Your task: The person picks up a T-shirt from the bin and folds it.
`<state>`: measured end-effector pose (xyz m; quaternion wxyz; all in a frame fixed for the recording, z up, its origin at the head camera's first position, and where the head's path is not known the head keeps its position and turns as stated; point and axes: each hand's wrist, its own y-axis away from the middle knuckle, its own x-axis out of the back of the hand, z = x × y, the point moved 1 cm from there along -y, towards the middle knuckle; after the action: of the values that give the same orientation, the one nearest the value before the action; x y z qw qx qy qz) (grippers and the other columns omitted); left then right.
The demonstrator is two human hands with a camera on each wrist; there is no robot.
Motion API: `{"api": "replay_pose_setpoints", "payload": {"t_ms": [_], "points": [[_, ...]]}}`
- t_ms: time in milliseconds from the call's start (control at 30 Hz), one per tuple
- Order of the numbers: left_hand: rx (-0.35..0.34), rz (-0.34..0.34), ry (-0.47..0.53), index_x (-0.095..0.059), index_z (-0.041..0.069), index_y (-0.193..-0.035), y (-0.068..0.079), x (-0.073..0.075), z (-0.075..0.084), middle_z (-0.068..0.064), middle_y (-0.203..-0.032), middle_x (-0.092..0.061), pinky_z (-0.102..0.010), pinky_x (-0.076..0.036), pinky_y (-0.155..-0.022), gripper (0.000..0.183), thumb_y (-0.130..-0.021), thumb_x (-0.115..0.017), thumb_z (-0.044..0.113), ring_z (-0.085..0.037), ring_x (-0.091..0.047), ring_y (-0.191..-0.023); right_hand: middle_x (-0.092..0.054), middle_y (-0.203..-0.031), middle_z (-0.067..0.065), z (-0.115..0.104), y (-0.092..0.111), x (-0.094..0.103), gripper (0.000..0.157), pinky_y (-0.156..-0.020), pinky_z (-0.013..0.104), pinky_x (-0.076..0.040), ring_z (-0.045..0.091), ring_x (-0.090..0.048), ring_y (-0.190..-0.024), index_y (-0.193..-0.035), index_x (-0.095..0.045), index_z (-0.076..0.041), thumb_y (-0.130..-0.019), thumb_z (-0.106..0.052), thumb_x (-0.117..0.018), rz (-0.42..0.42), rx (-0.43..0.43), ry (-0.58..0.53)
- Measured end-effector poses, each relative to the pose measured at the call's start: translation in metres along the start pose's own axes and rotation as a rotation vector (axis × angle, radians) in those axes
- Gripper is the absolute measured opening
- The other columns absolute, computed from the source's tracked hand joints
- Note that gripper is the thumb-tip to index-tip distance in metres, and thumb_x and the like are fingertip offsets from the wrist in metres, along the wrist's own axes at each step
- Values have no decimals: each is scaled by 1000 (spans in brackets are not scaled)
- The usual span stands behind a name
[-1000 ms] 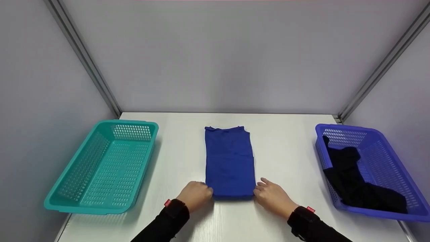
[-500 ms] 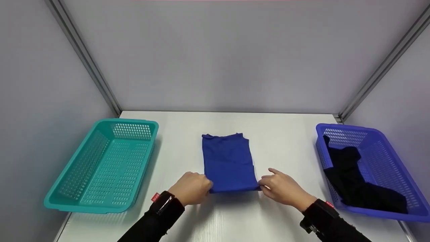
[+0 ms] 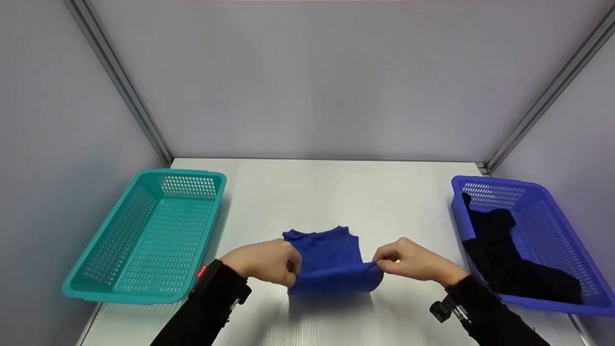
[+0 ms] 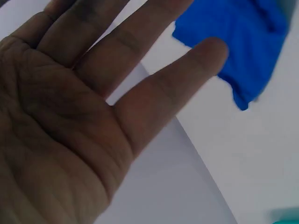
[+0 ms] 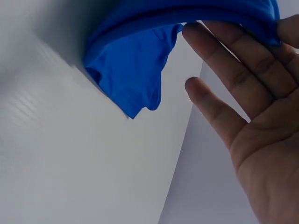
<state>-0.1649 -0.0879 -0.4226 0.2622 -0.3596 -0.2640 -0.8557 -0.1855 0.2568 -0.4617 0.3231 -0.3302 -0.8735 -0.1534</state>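
A folded blue garment (image 3: 329, 252) lies in the middle of the white table, its near edge lifted and curling up over the rest. At that edge's left corner, my left hand (image 3: 266, 262) pinches the fabric between thumb and curled fingers. My right hand (image 3: 415, 259) pinches the right corner, the thumb also showing at the cloth in the right wrist view. There the raised blue fabric (image 5: 128, 70) hangs in a bend above the table. In the left wrist view the pinching fingertips are out of frame, and part of the garment (image 4: 247, 42) shows beyond the little finger.
On the left stands a teal plastic basket (image 3: 223, 180) with nothing visible inside. A purple basket (image 3: 533, 185) on the right holds a black garment (image 3: 499, 254). Grey panels enclose the white table (image 3: 259, 192) at the back and both sides.
Both hands have lifted the garment's near edge off the table, and it now bends up. The far edge has slid toward me. The hands have spread slightly apart. Both baskets stay put.
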Motion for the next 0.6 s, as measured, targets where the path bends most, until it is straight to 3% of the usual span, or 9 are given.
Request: {"api": "replay_pose_setpoints", "payload": {"t_ms": [133,367,600], "points": [[89,43,27,-70,14,-77,-6,7,-6,10,-72,-57,-26,-41,-56,7,-78,-66,9,-7,-48,-63,-64,-81,-7,4,-11,2,17,-64,22,-42,6,-50,-69,-97,-76,-15,-98,-10,-60,67,-109,-38],[238,222,-63,-66,13,-74,-26,7,-29,6,-68,-50,-31,-36,-54,7,-81,-66,10,-13,-43,-60,-68,-82,-5,17,-41,-1,19,-66,25,-46,8,-54,-69,-97,-75,-11,-99,-9,-57,231,-153,149],[332,373,-206,-69,12,-80,-48,3,-41,0,-78,-66,-48,-53,-65,5,-83,-67,15,-21,-61,-70,-70,-81,1,28,-67,-6,17,-66,33,-49,13,-57,-68,-93,-74,-7,-98,-9,-58,358,-215,325]]}}
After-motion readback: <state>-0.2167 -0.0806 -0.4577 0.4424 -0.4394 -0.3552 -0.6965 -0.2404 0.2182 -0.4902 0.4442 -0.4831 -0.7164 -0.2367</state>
